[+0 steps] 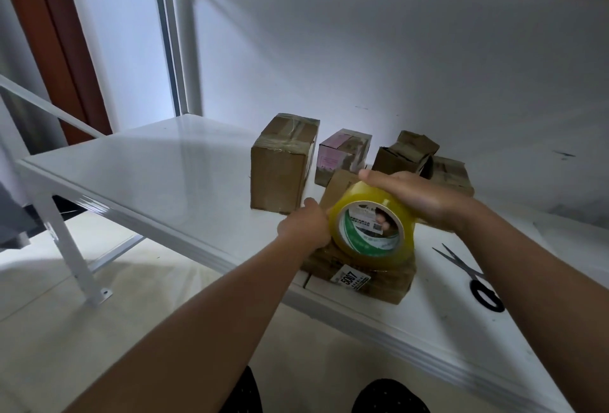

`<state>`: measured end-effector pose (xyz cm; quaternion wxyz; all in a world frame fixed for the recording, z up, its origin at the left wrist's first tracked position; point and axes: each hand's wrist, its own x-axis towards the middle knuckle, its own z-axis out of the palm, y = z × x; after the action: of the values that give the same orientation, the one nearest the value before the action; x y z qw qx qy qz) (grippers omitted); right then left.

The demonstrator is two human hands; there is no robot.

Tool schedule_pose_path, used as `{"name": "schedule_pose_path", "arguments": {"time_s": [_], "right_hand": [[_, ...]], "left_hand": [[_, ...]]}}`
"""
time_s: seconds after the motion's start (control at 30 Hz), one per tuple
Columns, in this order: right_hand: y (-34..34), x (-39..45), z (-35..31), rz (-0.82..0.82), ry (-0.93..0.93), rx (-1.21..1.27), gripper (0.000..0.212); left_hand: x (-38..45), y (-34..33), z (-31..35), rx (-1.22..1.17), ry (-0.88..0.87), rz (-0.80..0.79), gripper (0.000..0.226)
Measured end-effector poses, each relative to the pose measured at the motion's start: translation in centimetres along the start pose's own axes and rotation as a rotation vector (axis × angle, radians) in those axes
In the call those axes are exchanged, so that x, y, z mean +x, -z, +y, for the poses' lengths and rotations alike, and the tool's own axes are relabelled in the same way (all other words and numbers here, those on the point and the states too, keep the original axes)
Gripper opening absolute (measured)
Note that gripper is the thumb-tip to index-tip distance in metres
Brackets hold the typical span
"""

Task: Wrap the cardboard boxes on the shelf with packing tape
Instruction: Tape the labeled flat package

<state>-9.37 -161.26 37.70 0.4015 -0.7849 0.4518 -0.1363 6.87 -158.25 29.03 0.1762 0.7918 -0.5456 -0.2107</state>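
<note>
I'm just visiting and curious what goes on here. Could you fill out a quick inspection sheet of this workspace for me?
Surface: white metal shelf, glossy, with another shelf above.
Job's things: yellowish tape roll over a flat cardboard box labelled 5007; tall taped box, pinkish box and more boxes stand behind.
Clutter: black-handled scissors lying right of the flat box.
Hands: right hand grips the roll from above; left hand pinches at the roll's left edge.
Cables: nothing seen.
Surroundings: white wall, pale floor, brown door frame at left.
</note>
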Motion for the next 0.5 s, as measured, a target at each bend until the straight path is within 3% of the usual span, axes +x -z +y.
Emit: {"name": "schedule_pose_path", "arguments": {"time_s": [0.1, 0.17, 0.33, 0.5], "right_hand": [[-0.1, -0.6, 0.8, 0.061, -0.009, 0.028, 0.058], [0.4, -0.5, 0.1, 0.052, -0.023, -0.085, 0.059], [2.6, -1.4, -2.6, -0.084, -0.098, -0.486, 0.053], [3.3, -3.0, -0.7, -0.340, -0.388, -0.710, 0.042]], "left_hand": [[-0.5, -0.3, 0.5, 0.279, -0.014, 0.085, 0.066], [-0.5, -0.4, 0.8, 0.408, -0.041, 0.134, 0.064], [-0.4, -0.7, 1.3, 0.670, -0.093, 0.197, 0.062], [-0.6, -1.1, 2.3, 0.960, -0.154, 0.270, 0.081]]}}
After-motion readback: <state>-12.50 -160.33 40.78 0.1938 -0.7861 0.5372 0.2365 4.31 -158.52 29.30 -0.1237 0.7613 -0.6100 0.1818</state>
